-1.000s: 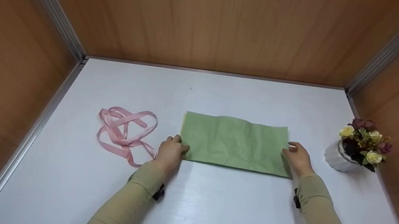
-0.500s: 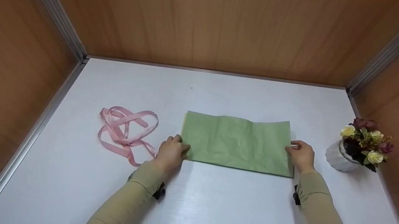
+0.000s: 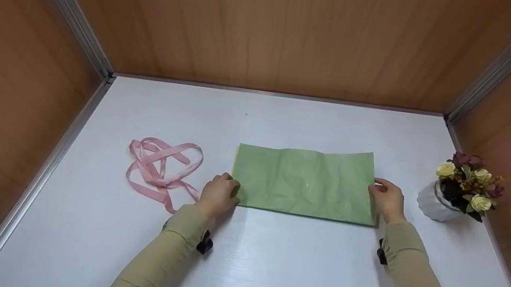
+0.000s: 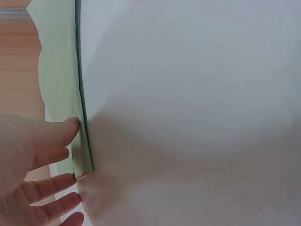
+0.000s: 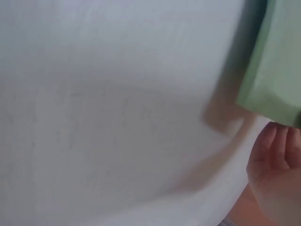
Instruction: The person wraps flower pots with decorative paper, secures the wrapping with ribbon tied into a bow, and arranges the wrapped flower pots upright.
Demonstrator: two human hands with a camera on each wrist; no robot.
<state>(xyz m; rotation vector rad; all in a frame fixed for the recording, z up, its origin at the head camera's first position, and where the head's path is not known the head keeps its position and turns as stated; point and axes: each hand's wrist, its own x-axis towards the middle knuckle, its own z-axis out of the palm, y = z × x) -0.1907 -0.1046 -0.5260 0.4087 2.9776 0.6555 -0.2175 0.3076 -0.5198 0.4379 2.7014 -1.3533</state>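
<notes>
A folded green paper (image 3: pixel 302 183) lies across the middle of the white table, its right side tilted up a little. My left hand (image 3: pixel 219 195) is at its near left corner. In the left wrist view, the thumb and one finger of my left hand (image 4: pixel 33 155) touch the paper (image 4: pixel 59 66), and the other fingers lie spread by its end. My right hand (image 3: pixel 387 200) pinches the right edge. In the right wrist view, the fingertips of my right hand (image 5: pixel 277 165) are partly hidden beneath the raised paper corner (image 5: pixel 270 89).
A loose pink ribbon (image 3: pixel 144 192) lies tangled to the left, with one end near my left hand. At the right stands a white pot (image 3: pixel 435 204) of artificial-looking yellow and purple flowers (image 3: pixel 480 203). Wooden panels (image 3: pixel 278 34) enclose the table at the back and sides.
The paper's far right corner has risen, and my right hand has shifted slightly right and away from me with it. My left thumb has slid a little nearer the corner. Ribbon and pot stay put.
</notes>
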